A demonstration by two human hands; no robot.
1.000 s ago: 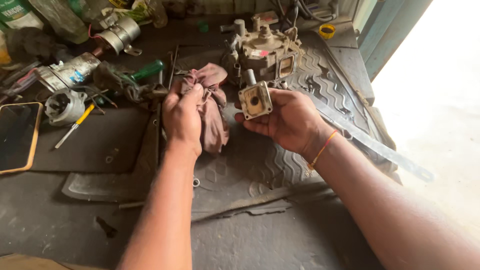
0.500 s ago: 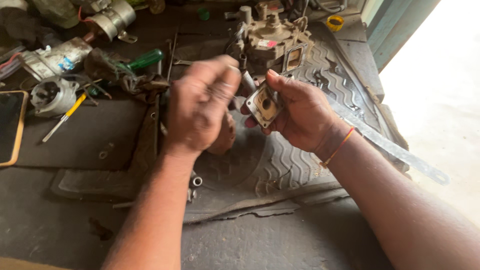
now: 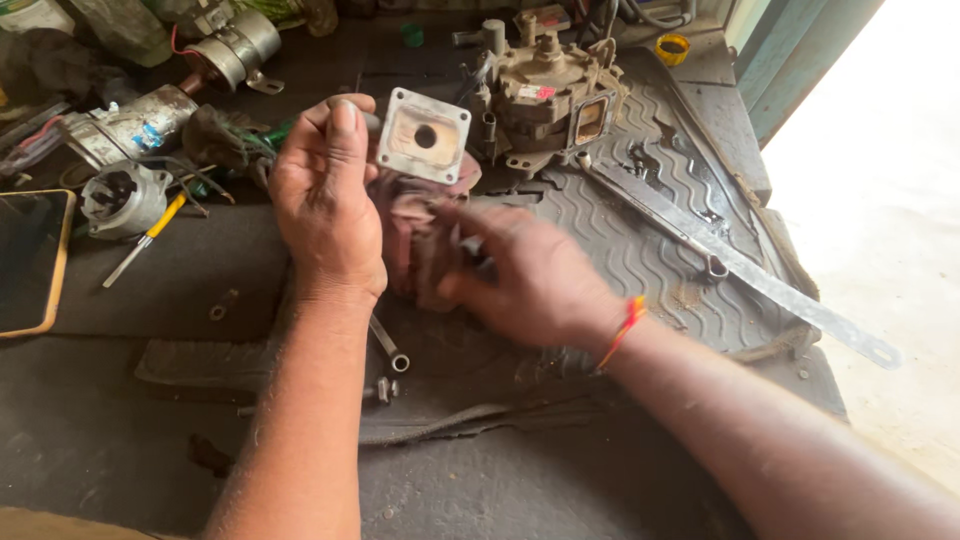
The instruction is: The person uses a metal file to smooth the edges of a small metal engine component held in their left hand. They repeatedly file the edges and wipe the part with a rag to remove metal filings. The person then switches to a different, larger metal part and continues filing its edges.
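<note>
My left hand (image 3: 325, 195) grips a small square metal flange part (image 3: 424, 135) with a round centre hole and corner holes, held upright above the mat. Just under it lies a dirty reddish rag (image 3: 415, 235). My right hand (image 3: 535, 275), blurred by motion, has its fingers on the rag's right side; an orange thread band circles its wrist. Whether the left hand also pinches the rag is hidden behind the part.
A black ribbed rubber mat (image 3: 640, 250) covers the bench. Behind stands a grey engine casting (image 3: 550, 95). A long flat metal bar (image 3: 740, 265) lies right. A yellow screwdriver (image 3: 150, 235), motor parts (image 3: 125, 195), loose bolts (image 3: 390, 350) and a yellow-edged tray (image 3: 30, 265) lie left.
The metal part has passed from my right hand to my left hand. The rag went the other way, and my right hand has dropped onto it.
</note>
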